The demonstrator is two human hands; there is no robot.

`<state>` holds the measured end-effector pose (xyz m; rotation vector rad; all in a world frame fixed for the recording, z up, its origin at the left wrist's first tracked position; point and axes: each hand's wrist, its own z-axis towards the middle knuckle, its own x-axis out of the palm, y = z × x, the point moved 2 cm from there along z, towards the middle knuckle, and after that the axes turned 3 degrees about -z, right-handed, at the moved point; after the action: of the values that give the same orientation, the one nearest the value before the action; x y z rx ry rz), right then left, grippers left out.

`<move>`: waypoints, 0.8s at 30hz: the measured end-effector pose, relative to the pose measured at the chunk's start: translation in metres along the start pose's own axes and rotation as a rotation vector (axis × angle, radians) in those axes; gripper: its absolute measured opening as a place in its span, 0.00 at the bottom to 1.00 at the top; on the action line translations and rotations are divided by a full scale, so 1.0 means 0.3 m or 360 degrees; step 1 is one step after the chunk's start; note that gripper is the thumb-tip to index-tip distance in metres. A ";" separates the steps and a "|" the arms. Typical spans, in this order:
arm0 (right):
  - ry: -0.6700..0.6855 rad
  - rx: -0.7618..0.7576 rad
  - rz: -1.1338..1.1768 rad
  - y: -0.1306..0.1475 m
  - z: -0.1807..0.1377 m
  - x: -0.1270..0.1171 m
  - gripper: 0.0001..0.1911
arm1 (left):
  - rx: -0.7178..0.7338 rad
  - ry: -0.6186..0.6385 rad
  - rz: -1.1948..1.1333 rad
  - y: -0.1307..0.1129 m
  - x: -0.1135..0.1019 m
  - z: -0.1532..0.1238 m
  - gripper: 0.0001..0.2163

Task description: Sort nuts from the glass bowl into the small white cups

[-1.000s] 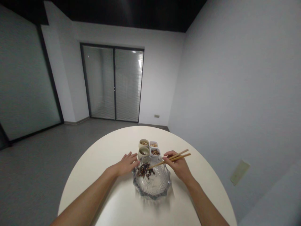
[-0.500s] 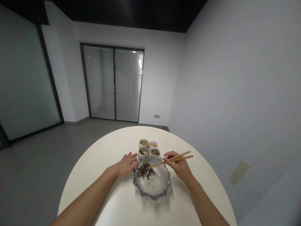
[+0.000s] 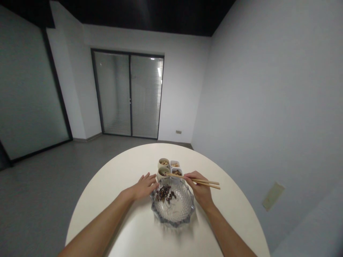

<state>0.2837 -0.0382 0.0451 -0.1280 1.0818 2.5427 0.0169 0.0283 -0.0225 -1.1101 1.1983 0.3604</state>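
A pair of wooden chopsticks (image 3: 205, 182) is in my right hand (image 3: 200, 189), fingers closed round it. The chopstick tips reach over the nearer round greenish cup (image 3: 160, 177); whether they pinch anything is too small to tell. My left hand (image 3: 144, 186) lies with fingers spread at the left side of a scalloped clear glass bowl (image 3: 178, 210), close to its rim. Dark, seed-like pieces (image 3: 164, 193) are heaped in the bowl's left part. Right of the nearer cup, a small white square dish (image 3: 177, 172) holds brownish pieces, partly behind the chopsticks.
Behind these stand another round cup (image 3: 163, 163) with pale pieces and a second white dish (image 3: 175, 164) with light bits. All rest on a round white table (image 3: 128, 228). A white wall (image 3: 268, 107) rises to the right; glass doors (image 3: 130, 96) are at the back.
My right hand has swung the chopstick tips up and away from the dark pieces in the bowl to the nearer round cup. My left hand has stayed in place.
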 end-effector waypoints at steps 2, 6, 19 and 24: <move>0.0052 0.0020 -0.0020 -0.004 -0.001 0.003 0.06 | 0.0001 -0.0006 -0.0016 -0.001 0.000 0.001 0.27; 0.0056 0.0049 -0.0052 -0.014 0.001 -0.002 0.08 | 0.0002 -0.0003 -0.0015 0.007 0.006 0.005 0.27; 0.0335 0.0277 0.0090 0.004 -0.005 -0.006 0.10 | 0.0011 0.0009 0.0005 0.003 0.000 0.001 0.25; 0.0423 0.0269 0.0079 0.017 -0.012 0.012 0.08 | -0.0003 0.0005 0.0000 -0.002 -0.001 0.002 0.26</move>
<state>0.2781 -0.0429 0.0452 -0.4078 1.4096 2.5141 0.0175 0.0287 -0.0220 -1.1124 1.2008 0.3600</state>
